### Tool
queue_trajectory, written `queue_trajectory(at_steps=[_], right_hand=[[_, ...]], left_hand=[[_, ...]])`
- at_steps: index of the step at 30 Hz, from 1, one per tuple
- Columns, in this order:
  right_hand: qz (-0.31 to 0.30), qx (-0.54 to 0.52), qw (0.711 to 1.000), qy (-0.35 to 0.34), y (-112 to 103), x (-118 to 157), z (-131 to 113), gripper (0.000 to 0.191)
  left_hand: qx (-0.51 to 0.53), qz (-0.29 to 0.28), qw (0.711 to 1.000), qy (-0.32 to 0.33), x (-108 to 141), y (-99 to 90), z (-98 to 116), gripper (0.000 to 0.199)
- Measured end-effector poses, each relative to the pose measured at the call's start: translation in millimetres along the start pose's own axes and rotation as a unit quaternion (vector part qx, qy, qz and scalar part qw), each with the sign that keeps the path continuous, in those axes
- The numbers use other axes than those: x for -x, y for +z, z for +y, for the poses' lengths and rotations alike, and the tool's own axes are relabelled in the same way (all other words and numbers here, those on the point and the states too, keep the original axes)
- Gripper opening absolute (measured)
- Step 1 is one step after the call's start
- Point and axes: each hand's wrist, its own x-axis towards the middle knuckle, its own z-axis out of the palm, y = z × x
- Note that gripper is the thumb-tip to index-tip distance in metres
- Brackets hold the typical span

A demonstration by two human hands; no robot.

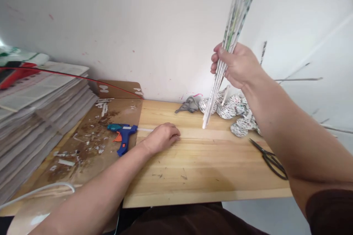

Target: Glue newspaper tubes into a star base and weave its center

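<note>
My right hand (234, 60) is raised in front of the wall, closed around a bundle of thin rolled-paper sticks (230, 38). The bundle is tilted, its upper ends leaving the top of the view and its lower ends just above or at the tabletop. My left hand (164, 137) rests on the wooden table with its fingers curled in, and nothing shows in it. Left of it lies a blue glue gun (125, 136) with an orange trigger. A white glue stick (145, 129) runs from the gun's back toward my left wrist.
Wrapped balls of printed paper strips (228, 108) and a grey crumpled piece (190, 105) sit by the wall. Black-handled scissors (271, 159) lie at right. Glue scraps litter a brown board (91, 132) beside a tall paper stack (41, 117). A white cord (46, 187) crosses lower left.
</note>
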Motion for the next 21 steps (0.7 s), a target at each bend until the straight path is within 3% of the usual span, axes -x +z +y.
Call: queue_trajectory(at_steps=[3,10,21], right_hand=[[0.037,-0.027,0.999,0.019,-5,-1,-2,0.011],[0.085,-0.057,0.990,0.094,-5,17,25,0.014],[0.096,-0.055,0.990,0.089,-13,17,30,0.018]], left_hand=[[-0.001,0.003,1.000,0.005,0,2.0,-2,0.023],[-0.006,-0.002,1.000,0.000,1,2.2,-2,0.023],[0.005,0.002,1.000,0.002,1,1.9,-1,0.022]])
